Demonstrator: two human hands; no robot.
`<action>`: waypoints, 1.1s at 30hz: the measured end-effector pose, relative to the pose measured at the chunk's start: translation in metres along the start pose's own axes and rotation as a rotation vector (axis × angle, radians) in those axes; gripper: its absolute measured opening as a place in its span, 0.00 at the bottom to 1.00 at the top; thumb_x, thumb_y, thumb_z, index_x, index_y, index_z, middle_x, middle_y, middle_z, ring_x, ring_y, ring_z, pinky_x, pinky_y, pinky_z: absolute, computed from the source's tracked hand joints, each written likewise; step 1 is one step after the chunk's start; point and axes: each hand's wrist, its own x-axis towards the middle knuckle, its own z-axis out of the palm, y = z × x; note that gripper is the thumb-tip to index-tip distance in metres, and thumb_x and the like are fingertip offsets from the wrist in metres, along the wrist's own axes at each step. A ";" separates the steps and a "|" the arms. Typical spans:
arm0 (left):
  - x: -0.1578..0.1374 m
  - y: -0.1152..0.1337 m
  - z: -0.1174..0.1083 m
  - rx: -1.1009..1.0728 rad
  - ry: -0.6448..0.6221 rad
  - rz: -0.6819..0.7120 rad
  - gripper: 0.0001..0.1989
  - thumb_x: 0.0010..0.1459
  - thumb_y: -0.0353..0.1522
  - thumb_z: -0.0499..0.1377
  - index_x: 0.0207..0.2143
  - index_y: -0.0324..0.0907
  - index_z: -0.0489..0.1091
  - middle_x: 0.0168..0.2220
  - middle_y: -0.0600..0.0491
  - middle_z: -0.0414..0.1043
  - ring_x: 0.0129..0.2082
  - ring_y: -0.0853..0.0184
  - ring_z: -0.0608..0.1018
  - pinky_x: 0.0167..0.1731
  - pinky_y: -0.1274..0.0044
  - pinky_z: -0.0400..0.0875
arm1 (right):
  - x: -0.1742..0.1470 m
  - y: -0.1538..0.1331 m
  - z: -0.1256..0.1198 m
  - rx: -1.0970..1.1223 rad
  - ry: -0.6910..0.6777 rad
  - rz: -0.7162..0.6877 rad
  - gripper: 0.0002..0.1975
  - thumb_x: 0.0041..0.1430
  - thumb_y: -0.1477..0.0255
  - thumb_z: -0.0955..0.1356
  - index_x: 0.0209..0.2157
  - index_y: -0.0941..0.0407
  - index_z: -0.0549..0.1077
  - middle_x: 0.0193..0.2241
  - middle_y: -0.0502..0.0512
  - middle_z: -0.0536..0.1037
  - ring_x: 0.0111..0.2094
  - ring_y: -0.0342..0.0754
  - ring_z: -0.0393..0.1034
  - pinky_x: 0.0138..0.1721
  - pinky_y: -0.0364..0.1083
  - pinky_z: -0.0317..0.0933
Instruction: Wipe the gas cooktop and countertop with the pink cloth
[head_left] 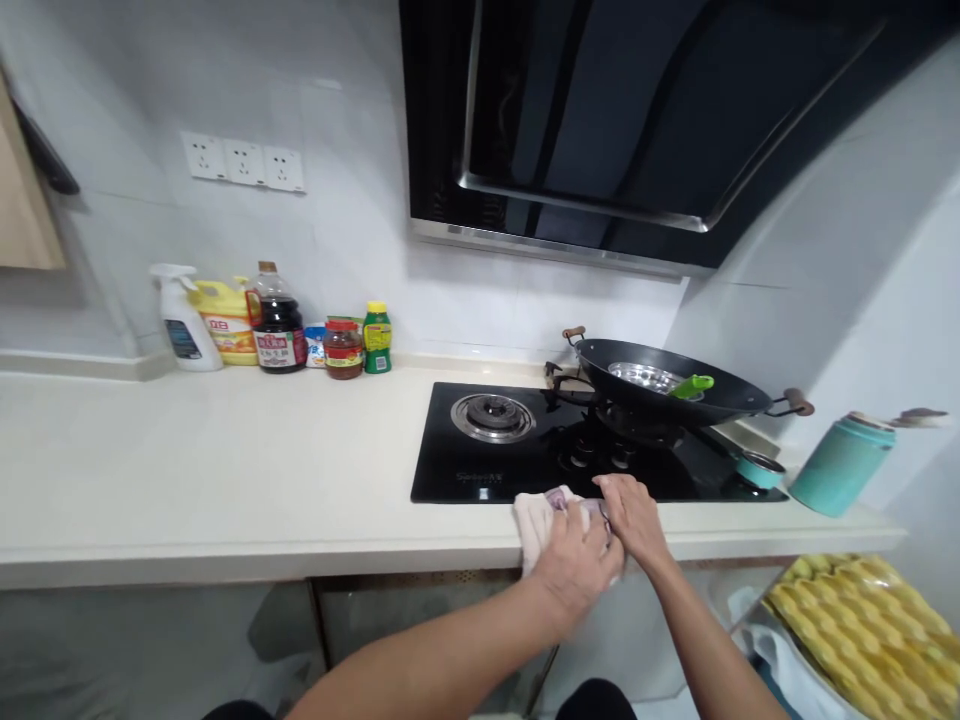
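The white cloth [530, 527] lies bunched on the counter [225, 450] at the cooktop's [450, 482] front edge, partly overhanging. The left hand's [579, 560] fingers curl over it; the right hand's [634, 518] lie nearly together along its right side; whether either grips is hidden. Handling the cloth seems under way, unfinished; the wok [731, 393] occupies one burner, and how much is done is unclear.

Cloth [531, 530] at front of cooktop [517, 475]; wok [675, 405] behind, right; bottles [279, 325] left
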 end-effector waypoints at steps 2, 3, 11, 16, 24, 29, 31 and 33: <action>0.008 0.007 0.008 -0.002 -0.004 0.036 0.16 0.67 0.33 0.54 0.56 0.44 0.69 0.56 0.37 0.72 0.54 0.46 0.75 0.50 0.51 0.66 | 0.000 0.003 -0.001 0.016 -0.015 -0.006 0.30 0.73 0.57 0.48 0.49 0.50 0.76 0.48 0.55 0.76 0.48 0.52 0.68 0.51 0.52 0.61; 0.008 0.007 0.009 -0.008 -0.008 0.050 0.17 0.67 0.33 0.55 0.57 0.43 0.68 0.56 0.37 0.72 0.54 0.46 0.75 0.50 0.52 0.66 | -0.001 0.005 -0.001 0.019 -0.021 -0.008 0.30 0.73 0.57 0.48 0.49 0.49 0.76 0.48 0.55 0.76 0.48 0.52 0.68 0.52 0.53 0.61; -0.048 -0.045 -0.021 0.019 0.063 0.079 0.16 0.67 0.33 0.56 0.56 0.52 0.68 0.57 0.43 0.72 0.52 0.50 0.76 0.47 0.57 0.70 | -0.006 0.002 0.001 0.015 -0.017 -0.012 0.28 0.71 0.54 0.51 0.49 0.49 0.75 0.50 0.57 0.74 0.48 0.55 0.67 0.52 0.56 0.61; -0.116 -0.109 -0.078 0.011 -0.063 0.055 0.20 0.66 0.30 0.56 0.58 0.54 0.66 0.60 0.46 0.70 0.59 0.48 0.71 0.51 0.56 0.70 | -0.006 0.009 0.008 0.005 -0.003 -0.061 0.29 0.70 0.53 0.51 0.49 0.52 0.75 0.48 0.59 0.75 0.49 0.56 0.68 0.53 0.57 0.60; -0.228 -0.221 -0.167 -0.065 -0.339 -0.169 0.34 0.54 0.43 0.66 0.63 0.54 0.64 0.68 0.43 0.60 0.65 0.43 0.64 0.60 0.52 0.60 | 0.000 0.034 0.026 0.005 0.008 -0.116 0.27 0.66 0.52 0.54 0.46 0.51 0.76 0.47 0.59 0.77 0.51 0.57 0.69 0.54 0.57 0.60; -0.269 -0.278 -0.216 0.005 -0.464 -0.572 0.26 0.58 0.49 0.60 0.58 0.58 0.71 0.67 0.50 0.64 0.64 0.48 0.67 0.64 0.54 0.53 | 0.012 0.001 0.024 0.056 -0.075 -0.093 0.26 0.63 0.48 0.56 0.41 0.47 0.78 0.48 0.58 0.76 0.51 0.59 0.69 0.56 0.59 0.59; -0.279 -0.296 -0.229 0.060 -0.536 -0.704 0.25 0.59 0.50 0.58 0.58 0.59 0.72 0.67 0.51 0.63 0.65 0.47 0.66 0.63 0.51 0.52 | 0.024 -0.034 0.021 0.120 -0.169 -0.177 0.24 0.65 0.49 0.57 0.44 0.46 0.77 0.51 0.56 0.75 0.53 0.58 0.68 0.57 0.58 0.58; -0.289 -0.313 -0.238 0.106 -0.602 -0.796 0.24 0.59 0.50 0.57 0.56 0.60 0.73 0.67 0.51 0.64 0.65 0.45 0.64 0.59 0.50 0.55 | 0.040 -0.071 0.021 0.187 -0.288 -0.263 0.23 0.67 0.50 0.57 0.47 0.45 0.76 0.53 0.55 0.73 0.54 0.56 0.67 0.57 0.56 0.59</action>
